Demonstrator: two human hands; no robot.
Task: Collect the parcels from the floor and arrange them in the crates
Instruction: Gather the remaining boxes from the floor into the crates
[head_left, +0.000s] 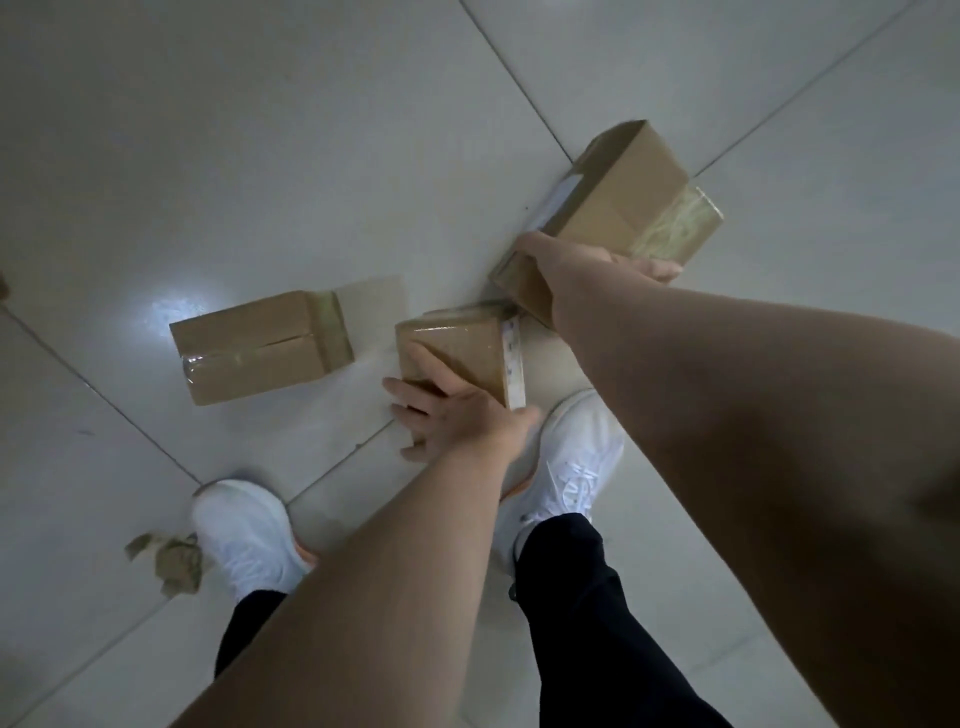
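Three brown cardboard parcels sealed with clear tape are on the pale tiled floor. My left hand (457, 421) grips the near end of the small middle parcel (462, 348), fingers wrapped over its edge. My right hand (587, 260) clasps the near end of the large parcel (618, 202) at the upper right, which is tilted. A third parcel (260, 345) lies flat to the left, untouched by either hand. No crate is in view.
My two white shoes (244, 535) (571, 462) stand on the tiles just below the parcels. A crumpled scrap of brown paper (171, 561) lies by the left shoe. Dark grout lines cross the floor.
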